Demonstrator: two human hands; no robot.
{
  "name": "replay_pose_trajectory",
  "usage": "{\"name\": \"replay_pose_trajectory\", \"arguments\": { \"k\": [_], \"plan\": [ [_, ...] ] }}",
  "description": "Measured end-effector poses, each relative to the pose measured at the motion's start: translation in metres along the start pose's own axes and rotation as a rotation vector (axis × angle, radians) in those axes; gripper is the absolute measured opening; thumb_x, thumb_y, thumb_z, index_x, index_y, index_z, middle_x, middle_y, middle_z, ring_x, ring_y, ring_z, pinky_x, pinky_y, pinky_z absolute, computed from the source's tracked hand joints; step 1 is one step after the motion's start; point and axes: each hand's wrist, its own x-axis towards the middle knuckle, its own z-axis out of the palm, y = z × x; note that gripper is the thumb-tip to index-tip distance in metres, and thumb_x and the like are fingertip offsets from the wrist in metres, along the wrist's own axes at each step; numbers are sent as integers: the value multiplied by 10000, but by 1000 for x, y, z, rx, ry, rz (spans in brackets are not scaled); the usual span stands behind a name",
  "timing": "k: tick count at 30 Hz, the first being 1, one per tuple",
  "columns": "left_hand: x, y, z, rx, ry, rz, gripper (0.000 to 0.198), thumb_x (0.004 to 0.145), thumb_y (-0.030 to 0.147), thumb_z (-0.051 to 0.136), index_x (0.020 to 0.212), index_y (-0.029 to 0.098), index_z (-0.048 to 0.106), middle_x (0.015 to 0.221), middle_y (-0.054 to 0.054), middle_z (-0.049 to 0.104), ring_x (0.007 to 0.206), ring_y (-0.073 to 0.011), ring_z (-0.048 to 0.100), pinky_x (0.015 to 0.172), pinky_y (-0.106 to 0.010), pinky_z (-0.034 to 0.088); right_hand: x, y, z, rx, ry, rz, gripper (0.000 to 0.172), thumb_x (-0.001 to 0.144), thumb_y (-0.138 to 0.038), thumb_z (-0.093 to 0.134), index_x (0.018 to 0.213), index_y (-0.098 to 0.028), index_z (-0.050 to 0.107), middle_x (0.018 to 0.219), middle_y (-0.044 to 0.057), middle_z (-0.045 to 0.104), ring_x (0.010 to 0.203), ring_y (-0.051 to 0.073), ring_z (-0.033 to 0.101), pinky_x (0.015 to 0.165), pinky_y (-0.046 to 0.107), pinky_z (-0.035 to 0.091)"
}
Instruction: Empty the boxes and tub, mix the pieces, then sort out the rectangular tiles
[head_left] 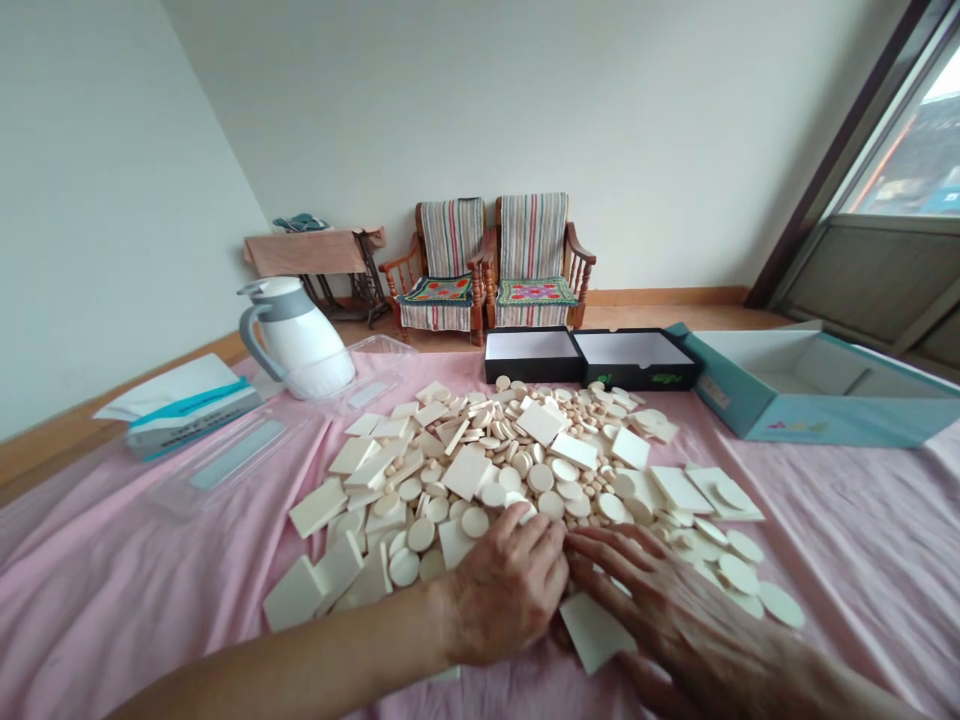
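Observation:
A wide heap of pale wooden pieces (466, 472), square tiles, round discs and small beads, spreads over the pink cloth. At the heap's near edge my left hand (511, 585) is closed, its fingers curled down among the pieces; whatever they hold is hidden. My right hand (667, 605) lies beside it, fingers stretched out and fingertips close to the left hand. A square wooden tile (596, 632) shows partly beneath the right hand's fingers. Several round wooden discs (739, 574) lie to the right of that hand.
Behind the heap stand two black-sided trays (534, 372), with a large light-blue box (832, 415) to their right. On the left are a white thermos jug (304, 340), clear plastic packaging (232, 462) and a tissue pack (191, 415). Two wooden chairs (532, 235) stand beyond.

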Motion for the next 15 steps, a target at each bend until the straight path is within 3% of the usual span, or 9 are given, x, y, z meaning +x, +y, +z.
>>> {"name": "replay_pose_trajectory", "arguments": {
  "k": [6, 10, 15],
  "plan": [
    [3, -12, 7, 4, 105, -12, 264, 909, 171, 423, 1059, 79, 620, 1130, -178, 646, 968, -239, 623, 838, -395, 483, 15, 4, 15, -82, 67, 103, 704, 673, -142, 575, 1365, -196, 461, 1386, 137, 532, 1166, 314, 562, 951, 449, 476],
    [7, -27, 7, -103, 51, -102, 191, 917, 163, 439, 1006, 106, 598, 1045, -141, 658, 976, -223, 616, 840, -364, 488, 31, 8, 24, -71, 84, 170, 651, 664, -187, 613, 1300, -157, 479, 1330, 152, 553, 1136, 323, 542, 947, 460, 452],
    [9, -56, 3, -239, 33, -280, 212, 838, 270, 609, 1005, 141, 586, 1049, -105, 642, 1027, -247, 574, 893, -392, 480, 70, 25, 11, -151, 114, 125, 586, 718, -73, 522, 1294, -164, 460, 1290, 152, 548, 1125, 285, 517, 946, 444, 398]
  ]
}}
